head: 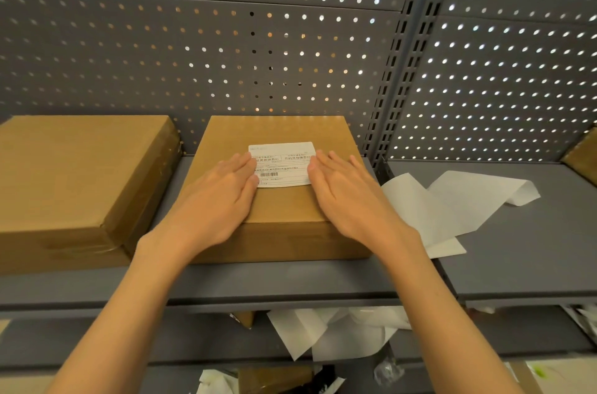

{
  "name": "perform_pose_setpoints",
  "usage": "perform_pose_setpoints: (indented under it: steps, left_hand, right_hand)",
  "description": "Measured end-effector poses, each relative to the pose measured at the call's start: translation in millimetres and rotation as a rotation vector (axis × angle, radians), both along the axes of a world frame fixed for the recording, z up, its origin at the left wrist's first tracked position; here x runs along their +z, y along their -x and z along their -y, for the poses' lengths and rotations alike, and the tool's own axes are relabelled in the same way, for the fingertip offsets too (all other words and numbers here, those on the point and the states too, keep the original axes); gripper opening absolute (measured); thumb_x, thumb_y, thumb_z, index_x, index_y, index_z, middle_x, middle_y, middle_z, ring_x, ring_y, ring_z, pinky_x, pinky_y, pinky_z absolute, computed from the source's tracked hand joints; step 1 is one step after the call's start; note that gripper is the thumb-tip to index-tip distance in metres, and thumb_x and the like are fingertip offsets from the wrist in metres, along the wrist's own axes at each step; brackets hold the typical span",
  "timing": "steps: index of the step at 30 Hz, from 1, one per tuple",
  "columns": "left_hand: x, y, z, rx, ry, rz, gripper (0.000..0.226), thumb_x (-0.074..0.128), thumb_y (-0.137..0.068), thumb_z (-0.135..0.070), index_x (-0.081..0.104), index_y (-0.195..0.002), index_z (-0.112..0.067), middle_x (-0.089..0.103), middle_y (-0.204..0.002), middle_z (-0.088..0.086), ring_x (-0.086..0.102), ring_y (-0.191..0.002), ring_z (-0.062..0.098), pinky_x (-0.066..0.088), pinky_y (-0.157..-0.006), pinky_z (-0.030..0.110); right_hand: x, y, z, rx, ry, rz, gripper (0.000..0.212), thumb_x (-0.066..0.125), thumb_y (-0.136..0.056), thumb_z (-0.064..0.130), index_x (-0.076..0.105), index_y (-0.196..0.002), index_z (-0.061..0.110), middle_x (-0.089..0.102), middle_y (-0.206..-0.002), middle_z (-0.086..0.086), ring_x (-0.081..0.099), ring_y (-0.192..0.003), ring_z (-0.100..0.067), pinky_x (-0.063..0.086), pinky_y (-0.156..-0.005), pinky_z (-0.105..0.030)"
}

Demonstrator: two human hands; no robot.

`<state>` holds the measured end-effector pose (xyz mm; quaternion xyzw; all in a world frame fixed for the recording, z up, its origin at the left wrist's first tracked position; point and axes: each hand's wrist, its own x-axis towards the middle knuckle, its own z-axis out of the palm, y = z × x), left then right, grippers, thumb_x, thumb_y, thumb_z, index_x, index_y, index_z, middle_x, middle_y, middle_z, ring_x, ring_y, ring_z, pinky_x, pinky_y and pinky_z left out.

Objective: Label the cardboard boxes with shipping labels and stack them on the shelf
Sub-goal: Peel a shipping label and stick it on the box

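Observation:
A flat cardboard box [281,209] lies on the grey shelf [290,280], in the middle of the view. A white shipping label [282,161] with a barcode sits on the box's top. My left hand [219,200] lies flat on the box top, its fingertips over the label's left edge. My right hand [345,196] lies flat too, with its fingertips on the label's right edge. Neither hand grips anything. A second cardboard box [74,174], with no label showing, rests on the same shelf to the left.
White backing sheets [452,203] lie on the shelf to the right of the box. Part of another box [583,154] shows at the far right edge. More white paper [336,329] and a box [274,377] lie on lower shelves. A perforated panel [226,38] closes the back.

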<state>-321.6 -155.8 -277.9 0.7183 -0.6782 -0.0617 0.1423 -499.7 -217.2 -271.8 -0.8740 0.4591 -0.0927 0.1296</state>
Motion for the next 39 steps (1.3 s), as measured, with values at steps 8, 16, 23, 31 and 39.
perform_pose_setpoints:
  steps: [8,16,23,31,39]
  left_hand:
    - [3.0,1.0,-2.3,0.027,0.060,0.001,0.050,0.022,-0.102,-0.028,0.019,-0.149,-0.012,0.016,-0.157,0.001,0.011,-0.145,0.011,0.000,-0.109,0.015]
    - [-0.7,34.9,-14.5,-0.122,0.129,0.036,0.053,0.007,-0.099,-0.034,0.010,-0.149,-0.019,0.010,-0.158,-0.003,0.006,-0.144,0.004,-0.009,-0.104,0.009]
    - [-10.2,34.6,-21.8,-0.127,0.120,0.045,0.049,0.013,-0.102,-0.032,0.007,-0.150,-0.021,0.007,-0.158,-0.004,0.004,-0.144,0.004,-0.009,-0.105,0.011]
    - [-11.3,26.7,-28.4,-0.064,0.121,0.091,0.070,0.002,-0.085,-0.044,0.011,-0.150,-0.020,0.008,-0.157,-0.007,0.006,-0.144,0.003,-0.008,-0.106,0.012]
    - [-9.8,14.5,-37.8,-0.025,0.089,0.088,0.064,-0.001,-0.090,-0.046,0.006,-0.149,-0.022,0.003,-0.156,-0.011,0.001,-0.141,-0.001,-0.008,-0.106,0.012]
  right_hand:
    - [0.5,-2.5,-3.7,0.006,0.032,0.031,0.052,0.013,-0.103,0.032,0.022,-0.150,0.010,0.016,-0.159,-0.002,0.007,-0.146,-0.012,0.000,-0.118,-0.028]
    - [-1.4,-15.7,-29.5,0.132,0.105,0.055,0.050,0.018,-0.103,0.029,0.024,-0.149,0.010,0.020,-0.157,-0.004,0.009,-0.146,-0.011,-0.004,-0.115,-0.022]
    - [-13.4,-14.3,-37.9,0.109,0.127,0.034,0.063,0.005,-0.094,0.038,0.024,-0.149,0.012,0.022,-0.157,-0.004,0.012,-0.146,-0.012,0.000,-0.116,-0.024]
    - [-15.0,1.0,-33.5,0.011,0.129,0.023,0.054,0.011,-0.102,0.035,0.025,-0.149,0.013,0.021,-0.157,-0.001,0.012,-0.145,-0.010,0.004,-0.117,-0.024]
    - [-13.4,19.4,-29.5,-0.043,0.122,0.071,0.049,0.015,-0.104,0.031,0.027,-0.148,0.014,0.024,-0.156,0.000,0.014,-0.145,-0.012,0.007,-0.119,-0.027]
